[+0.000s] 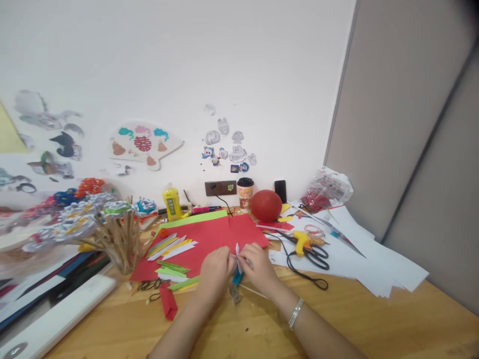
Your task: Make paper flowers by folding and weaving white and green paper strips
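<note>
Both of my hands meet over the near edge of a red paper sheet point(209, 232). My left hand point(217, 269) and my right hand point(257, 264) pinch a small white folded paper piece point(237, 251) between them, its pointed tips sticking up. Just beneath my fingers is a blue piece point(237, 277), partly hidden, with a crumpled greyish scrap point(235, 294) below it. A thin pale stick point(254, 291) lies by my right hand. To the left lie white and yellow folded paper strips point(172, 248) and green strips point(172, 268).
At right are a yellow glue gun point(301, 243), black-handled scissors point(316, 257) and white paper sheets point(374, 264). A red balloon point(266, 205), a paper cup point(245, 194) and a yellow bottle point(171, 203) stand behind. Bundled sticks point(118, 242) and a red paper piece point(168, 301) are at left.
</note>
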Available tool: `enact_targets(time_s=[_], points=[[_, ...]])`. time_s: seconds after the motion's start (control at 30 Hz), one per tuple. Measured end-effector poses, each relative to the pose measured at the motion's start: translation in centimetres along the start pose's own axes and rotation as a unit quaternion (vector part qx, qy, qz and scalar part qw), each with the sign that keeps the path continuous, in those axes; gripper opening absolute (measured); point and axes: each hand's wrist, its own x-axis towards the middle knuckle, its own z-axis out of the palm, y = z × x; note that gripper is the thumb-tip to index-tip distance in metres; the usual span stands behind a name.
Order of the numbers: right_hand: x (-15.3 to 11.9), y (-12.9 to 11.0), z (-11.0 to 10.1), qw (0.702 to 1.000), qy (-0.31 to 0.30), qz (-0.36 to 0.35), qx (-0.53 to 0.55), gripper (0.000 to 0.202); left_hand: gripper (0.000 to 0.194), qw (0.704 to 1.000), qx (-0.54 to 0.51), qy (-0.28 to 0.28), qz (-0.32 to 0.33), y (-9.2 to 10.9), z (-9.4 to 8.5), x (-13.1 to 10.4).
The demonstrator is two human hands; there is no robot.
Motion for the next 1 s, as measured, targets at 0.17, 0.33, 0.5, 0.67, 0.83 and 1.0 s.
enact_targets(time_s=[0.17,0.33,0.5,0.67,0.83,1.0], points=[[0.0,-0.1,-0.2,1.0,0.016,-0.01,0.025,0.019,0.021,0.994,-0.091,0.058,-0.004,0.0,-0.2,0.0],[0.0,0.3,-0.2,0.999,0.033,0.003,0.028,0.019,0.015,0.985,-0.139,0.074,0.072,-0.1,-0.1,0.1],[0.0,0.4,-0.2,1.0,0.028,0.0,-0.001,0.02,0.016,0.983,-0.115,0.071,0.128,-0.1,0.2,-0.1],[0.0,0.3,-0.2,0.999,0.015,-0.01,-0.037,0.022,0.02,0.984,-0.094,0.031,0.147,0.0,0.1,-0.3],[0.1,0.1,-0.3,0.997,0.003,-0.026,-0.075,0.019,0.019,0.988,-0.069,0.023,0.134,0.2,0.6,-0.5],[0.3,0.9,-0.5,0.994,0.006,0.016,-0.106,0.018,0.019,0.997,-0.035,0.038,0.053,-1.3,1.6,0.0]])
